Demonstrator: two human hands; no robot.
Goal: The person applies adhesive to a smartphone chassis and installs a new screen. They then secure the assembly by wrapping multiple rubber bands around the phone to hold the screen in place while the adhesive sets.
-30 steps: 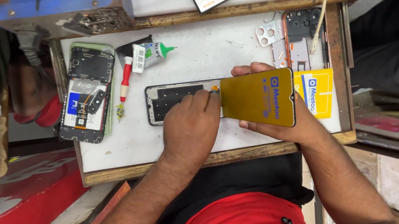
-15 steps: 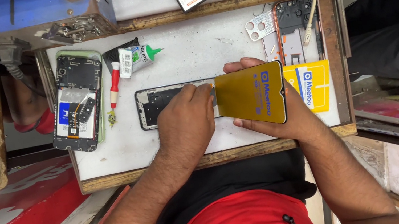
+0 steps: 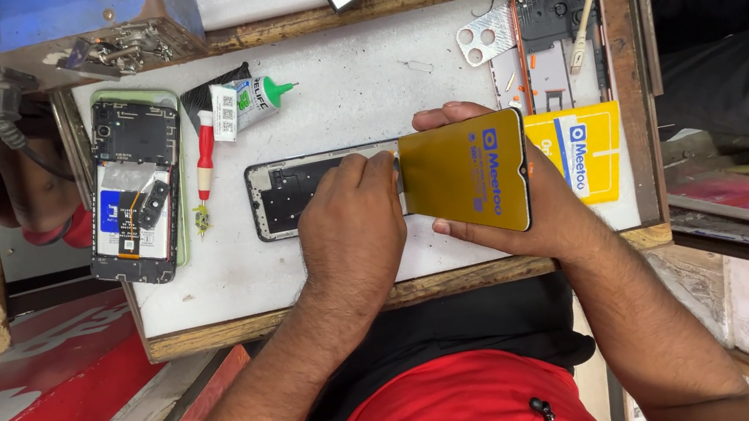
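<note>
Holding as half a second earlier: right hand [image 3: 536, 204] clamped on the edges of a flat, glossy yellow-filmed phone screen panel [image 3: 468, 174], tilted up over the right end of a dark, rectangular phone frame [image 3: 315, 190] lying on the white, speckled bench [image 3: 373, 79]. Left hand [image 3: 352, 229] unchanged, fingers together, tips pressed at the panel's left edge upon the frame. Beside it, as before: red-handled screwdriver [image 3: 204, 158], green-capped glue tube [image 3: 250, 99], opened phone [image 3: 134, 195] with exposed circuitry, yellow card packet [image 3: 588, 154].

The right hand [image 3: 536, 204] holds a yellow-filmed screen panel [image 3: 467, 175] tilted over the phone frame [image 3: 291, 194], the left hand [image 3: 353, 234] touching its edge.
</note>
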